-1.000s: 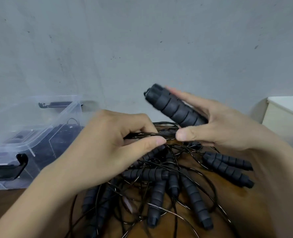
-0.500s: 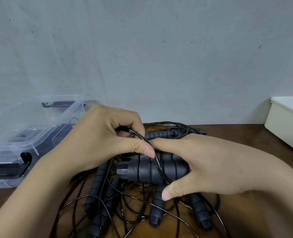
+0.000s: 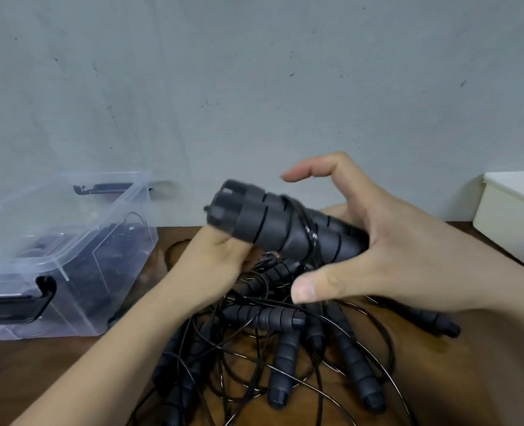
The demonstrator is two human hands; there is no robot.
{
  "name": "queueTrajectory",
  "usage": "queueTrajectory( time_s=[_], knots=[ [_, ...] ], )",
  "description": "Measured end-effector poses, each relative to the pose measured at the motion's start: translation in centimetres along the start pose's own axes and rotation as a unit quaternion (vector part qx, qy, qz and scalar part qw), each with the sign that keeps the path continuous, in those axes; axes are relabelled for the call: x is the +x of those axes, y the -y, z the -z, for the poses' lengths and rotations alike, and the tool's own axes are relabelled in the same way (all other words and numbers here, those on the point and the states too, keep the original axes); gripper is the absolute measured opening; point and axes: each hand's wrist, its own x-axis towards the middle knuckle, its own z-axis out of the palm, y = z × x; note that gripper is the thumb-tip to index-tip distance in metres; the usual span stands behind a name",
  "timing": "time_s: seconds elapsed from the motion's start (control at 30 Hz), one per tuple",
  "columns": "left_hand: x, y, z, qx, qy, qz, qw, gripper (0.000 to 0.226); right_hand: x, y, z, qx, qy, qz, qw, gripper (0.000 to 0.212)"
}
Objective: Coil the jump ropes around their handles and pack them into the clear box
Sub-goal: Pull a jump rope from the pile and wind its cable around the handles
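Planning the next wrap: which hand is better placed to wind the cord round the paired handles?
Left, likely: the left hand curls at the cord under the paired handles; the right hand grips their other end.

The light is soft and even, not very bright, with no hard shadows. The pair of handles (image 3: 273, 226) looks smeared and blurry, and so do the fingertips (image 3: 297, 175) of the right hand (image 3: 402, 256). Things near the corners look stretched.
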Motion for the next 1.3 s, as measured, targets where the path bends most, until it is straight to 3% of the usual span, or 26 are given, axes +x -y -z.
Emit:
queueTrajectory(
  time_s=[0.03,0.13,0.3,0.4,0.6,0.73,0.9,1.07,1.2,1.3],
  knots=[
    [-0.4,-1.1,-0.4,0.033,0.012,-0.017,0.999,0.045,0.0,-0.1,0.4,-0.004,-0.03,-0.008,1.0,0.082],
    [-0.5,-1.2,-1.8,0.093,0.088,-0.102,0.987,0.035,0.7,-0.5,0.0,0.012,-0.105,-0.006,0.994,0.069],
    [-1.5,-2.4,-3.2,0.254,0.103,-0.108,0.956,0.024,1.7,-1.5,-1.2,-0.082,-0.209,-0.034,0.974,0.065],
    [-1.7,-3.0,-2.7,0.269,0.114,-0.115,0.949,0.023,2.2,-2.3,-1.1,-0.111,-0.227,-0.046,0.966,0.063],
    [-1.2,-4.1,1.2,0.192,0.092,-0.173,0.961,0.021,2.7,-3.5,-0.3,-0.017,-0.175,-0.036,0.984,0.062],
    [-1.3,-4.2,3.3,0.196,0.088,-0.17,0.962,0.02,2.8,-3.8,-0.1,-0.035,-0.126,-0.061,0.99,0.063],
    [-1.3,-4.5,4.5,0.173,0.096,-0.141,0.97,0.016,2.9,-3.7,-1.5,-0.119,0.005,-0.085,0.989,0.064],
    [-0.9,-4.1,4.9,0.079,0.137,-0.083,0.984,0.021,2.0,-2.6,-1.5,-0.152,0.114,-0.091,0.978,0.055],
    [-0.5,-3.0,4.9,-0.01,0.149,-0.066,0.987,0.033,1.1,-1.7,-1.5,-0.058,0.093,-0.053,0.993,0.054],
    [-0.2,-2.1,4.6,-0.105,0.157,-0.068,0.98,0.03,0.8,-1.5,-1.3,0.019,0.086,-0.02,0.996,0.067]
  ],
)
